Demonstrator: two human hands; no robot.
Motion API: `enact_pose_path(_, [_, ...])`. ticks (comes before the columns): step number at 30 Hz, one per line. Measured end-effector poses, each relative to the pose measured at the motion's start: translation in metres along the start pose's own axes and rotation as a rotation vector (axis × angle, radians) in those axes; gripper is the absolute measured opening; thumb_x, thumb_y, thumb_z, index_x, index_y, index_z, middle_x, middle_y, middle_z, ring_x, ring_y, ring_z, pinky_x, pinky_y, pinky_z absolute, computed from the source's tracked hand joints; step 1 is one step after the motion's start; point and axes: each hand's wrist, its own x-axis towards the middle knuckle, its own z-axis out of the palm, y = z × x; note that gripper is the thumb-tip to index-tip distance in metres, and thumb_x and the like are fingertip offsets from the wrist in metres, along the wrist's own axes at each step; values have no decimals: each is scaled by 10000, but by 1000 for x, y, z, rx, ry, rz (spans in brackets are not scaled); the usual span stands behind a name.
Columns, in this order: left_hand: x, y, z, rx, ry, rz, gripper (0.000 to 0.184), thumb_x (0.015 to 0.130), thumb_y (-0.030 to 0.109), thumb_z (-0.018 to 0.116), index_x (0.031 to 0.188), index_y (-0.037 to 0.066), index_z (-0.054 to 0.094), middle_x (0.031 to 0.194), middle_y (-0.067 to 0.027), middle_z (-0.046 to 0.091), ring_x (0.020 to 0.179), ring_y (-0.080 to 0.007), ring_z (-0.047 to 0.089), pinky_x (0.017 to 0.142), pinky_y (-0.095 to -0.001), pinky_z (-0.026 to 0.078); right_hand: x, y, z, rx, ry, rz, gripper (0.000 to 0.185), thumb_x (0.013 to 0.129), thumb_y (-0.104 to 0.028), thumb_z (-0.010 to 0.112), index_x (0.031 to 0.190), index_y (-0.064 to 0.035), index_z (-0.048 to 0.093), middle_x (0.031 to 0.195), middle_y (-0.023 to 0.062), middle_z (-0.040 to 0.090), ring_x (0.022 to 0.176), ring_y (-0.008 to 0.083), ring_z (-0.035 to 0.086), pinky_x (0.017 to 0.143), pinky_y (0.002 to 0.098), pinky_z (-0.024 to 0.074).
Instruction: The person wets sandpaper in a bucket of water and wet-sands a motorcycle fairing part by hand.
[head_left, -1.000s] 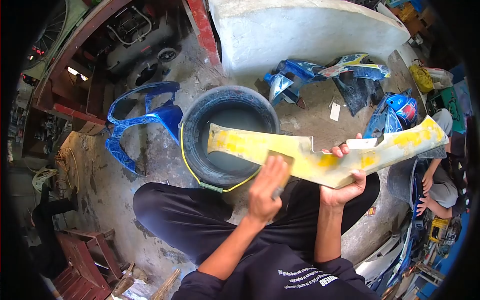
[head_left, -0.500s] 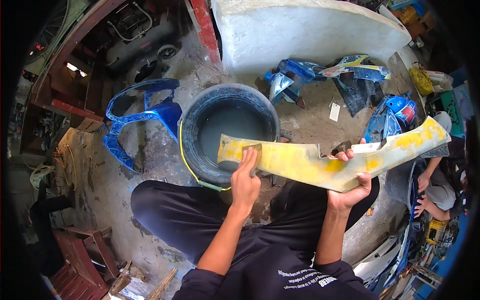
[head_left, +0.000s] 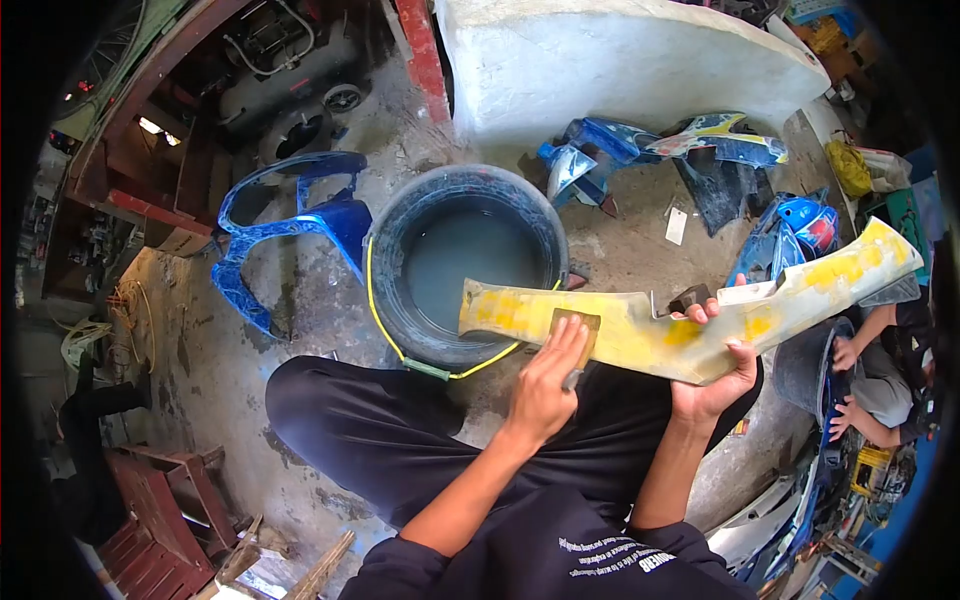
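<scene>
A long yellow and grey panel [head_left: 630, 335] lies slantwise above my lap, its left end over the rim of a black bucket [head_left: 385, 300] holding cloudy water. My right hand [head_left: 718, 385] grips the panel near its notched middle, thumb on the near edge and fingers over the far edge. With fingers pressed together, my left hand [head_left: 548, 385] holds a small brown sanding sheet [head_left: 577, 330] flat on the panel's left part. The bucket's yellow handle hangs toward me.
A blue frame-like panel [head_left: 335, 222] lies left of the bucket. Blue fairings [head_left: 615, 145] lie by the white wall [head_left: 620, 70], with another blue part [head_left: 805, 225] at right. Another person's hands [head_left: 845, 415] are beside a dark tub [head_left: 805, 365] at far right.
My left hand with the sanding sheet first moved left along the panel, then back right. The panel has shifted rightward, and its right end is higher.
</scene>
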Motion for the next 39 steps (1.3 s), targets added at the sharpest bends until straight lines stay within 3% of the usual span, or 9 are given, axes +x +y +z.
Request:
enact_pose_path(4, [22,-33,-13,95,74,-288,692,762,-131,429,1437,-42,553,1514,-260,494,1453,-401,431,1234,-432,342,-1,2,-4,-32,-4,-1,924,772,-177,587,1633,-122,259,1098,141,554,1005,274,570,1012,506,455])
enact_pose_path(9, [10,3,0,-16,-14,-45,730,739,-140,440,1448,-16,562,1517,-242,508,1454,-387,442,1227,-435,353,0,-2,-2,35,-27,6,973,739,-176,595,1642,-124,236,1076,144,570,990,276,576,1025,527,463])
enact_pose_path(12, [24,-26,-7,66,94,-233,750,716,-149,456,1444,-11,572,1505,-242,524,1449,-389,450,1220,-435,364,-2,2,-3,-7,-24,18,965,745,-177,585,1642,-122,234,1081,142,564,992,274,575,1039,521,453])
enact_pose_path(17, [16,14,7,-50,60,-60,719,722,-170,420,1400,-22,607,1466,-246,556,1443,-351,468,1244,-400,325,-2,3,-3,16,-44,16,987,734,-173,581,1650,-132,217,1071,140,563,996,271,574,1041,512,447])
enact_pose_path(22, [29,-16,-1,83,146,-241,727,725,-164,431,1419,-13,591,1481,-252,536,1451,-341,456,1235,-407,337,-6,4,-2,-11,-36,25,990,731,-180,578,1651,-130,215,1064,139,560,985,268,573,1041,510,443])
enact_pose_path(28, [16,-2,-1,-7,7,-15,715,720,-138,464,1410,-17,606,1487,-240,546,1444,-377,467,1236,-420,345,-4,3,1,-8,-26,15,996,723,-181,580,1649,-123,218,1052,140,561,975,268,574,1024,512,460])
enact_pose_path(30, [28,-20,-5,88,135,-236,714,715,-149,462,1402,-21,610,1482,-244,548,1442,-378,469,1242,-420,336,-6,6,-2,-23,-29,11,988,729,-176,583,1649,-122,226,1066,134,551,986,261,572,1045,520,439])
enact_pose_path(36, [10,8,3,-27,25,-47,685,741,-132,451,1400,-25,607,1482,-258,539,1442,-385,462,1230,-427,352,-5,5,-4,3,-58,18,979,736,-169,588,1647,-125,233,1081,129,547,1002,256,571,1065,531,420])
enact_pose_path(39, [25,-20,-9,138,130,-246,715,708,-160,465,1399,-32,601,1481,-260,531,1433,-348,478,1226,-418,359,-5,7,-5,-3,-49,19,976,738,-169,587,1647,-124,235,1084,129,547,1000,256,571,1064,531,420])
